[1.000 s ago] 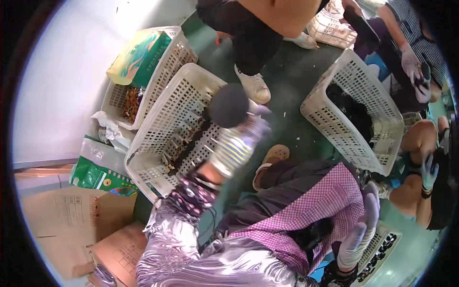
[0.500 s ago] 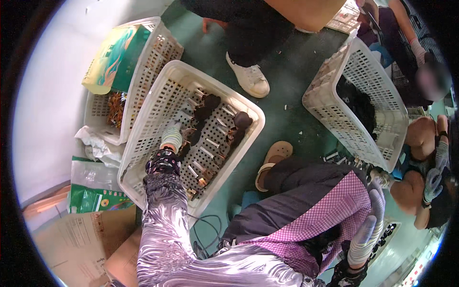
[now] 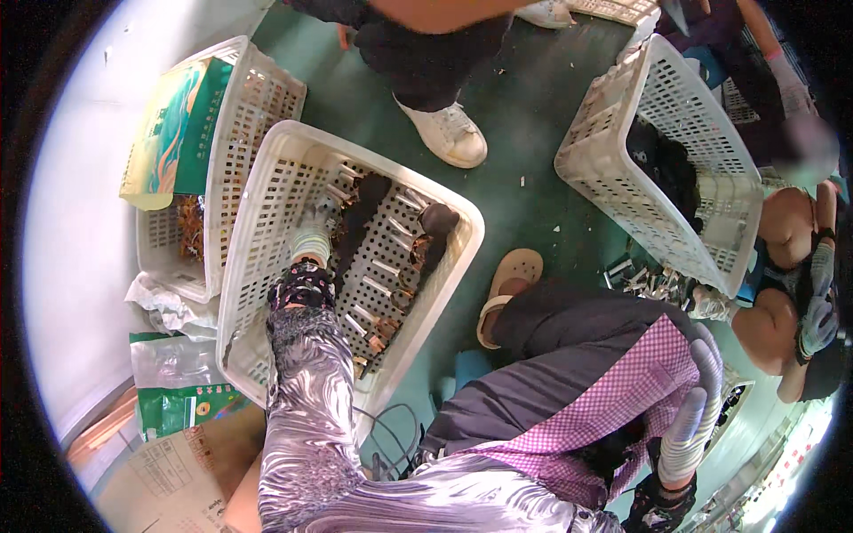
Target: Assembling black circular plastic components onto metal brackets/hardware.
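Observation:
My left hand (image 3: 313, 234), in a striped glove, reaches down into a white perforated basket (image 3: 468, 204). Its blurred fingertips meet the edge of a long dark brown clump (image 3: 362, 206); whether they grip any of it is unclear. Several short pale sticks (image 3: 387, 267) lie in slanting rows on the basket floor, some with coppery-brown ends. A rounded dark brown piece (image 3: 439, 219) sits near the basket's right wall. My right hand (image 3: 687, 428), also gloved, is beside the pink checked cloth over my leg, its fingers stretched out and holding nothing.
On the left, another basket (image 3: 218, 235) carries a green and yellow box (image 3: 182, 133). A tilted basket (image 3: 662, 169) with black material stands to the right. Someone's white shoe (image 3: 444, 133) is ahead. Cardboard (image 3: 169, 471) lies at lower left; gloved co-workers sit at right.
My left hand has shifted farther up inside the basket, along the dark clump. The dark pieces there now form one longer strip. My right hand stays beside my leg, and the view has shifted slightly.

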Motion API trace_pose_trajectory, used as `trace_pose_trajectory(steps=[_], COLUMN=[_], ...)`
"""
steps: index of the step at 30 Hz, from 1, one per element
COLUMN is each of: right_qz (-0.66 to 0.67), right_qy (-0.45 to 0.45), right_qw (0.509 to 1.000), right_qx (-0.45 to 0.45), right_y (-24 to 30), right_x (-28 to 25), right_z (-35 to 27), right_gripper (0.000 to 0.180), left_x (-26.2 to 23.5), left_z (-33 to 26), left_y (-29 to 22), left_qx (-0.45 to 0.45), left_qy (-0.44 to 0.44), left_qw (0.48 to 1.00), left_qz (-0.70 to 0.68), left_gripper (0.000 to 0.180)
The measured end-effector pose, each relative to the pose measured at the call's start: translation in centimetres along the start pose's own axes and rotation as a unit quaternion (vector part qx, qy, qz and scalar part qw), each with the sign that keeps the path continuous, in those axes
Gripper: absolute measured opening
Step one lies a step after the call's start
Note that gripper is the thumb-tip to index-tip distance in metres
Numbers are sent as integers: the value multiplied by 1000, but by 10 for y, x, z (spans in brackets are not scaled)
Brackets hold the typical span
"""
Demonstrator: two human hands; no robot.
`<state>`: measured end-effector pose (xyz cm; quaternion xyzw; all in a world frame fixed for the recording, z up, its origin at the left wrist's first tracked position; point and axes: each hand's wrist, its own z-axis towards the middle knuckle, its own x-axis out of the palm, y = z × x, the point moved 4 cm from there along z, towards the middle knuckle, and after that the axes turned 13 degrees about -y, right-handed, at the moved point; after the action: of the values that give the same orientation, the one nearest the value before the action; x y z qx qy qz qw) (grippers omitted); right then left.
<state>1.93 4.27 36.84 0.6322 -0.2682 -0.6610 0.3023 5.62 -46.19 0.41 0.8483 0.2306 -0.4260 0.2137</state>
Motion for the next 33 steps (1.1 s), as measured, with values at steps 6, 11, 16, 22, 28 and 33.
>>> trace_pose_trajectory(steps=[6, 11, 16, 22, 28, 33], right_qz=[31, -50, 123, 41, -82, -65], right_qy=[-35, -164, -300, -330, -171, -90], right_qw=[999, 983, 944, 925, 923, 898], right_qx=[-29, -63, 60, 185, 334, 426], right_y=[-5, -29, -114, -308, -417, -438], right_x=[-17, -69, -109, -138, -64, -26], right_z=[-1, 22, 32, -5, -29, -31], right_gripper=[51, 47, 40, 24, 34, 39], left_x=[-6, -85, -112, -200, -174, -157], left_z=[-28, -93, -116, -297, -420, -441], left_y=[88, -33, 31, -170, -264, -297], left_qx=[148, 24, 38, 395, 759, 758], left_qy=[-316, -118, -555, -443, -210, -138], left_qw=[933, 894, 800, 689, 611, 638], left_qz=[-92, -433, -222, -416, -85, -8], left_gripper=[61, 35, 28, 24, 33, 32])
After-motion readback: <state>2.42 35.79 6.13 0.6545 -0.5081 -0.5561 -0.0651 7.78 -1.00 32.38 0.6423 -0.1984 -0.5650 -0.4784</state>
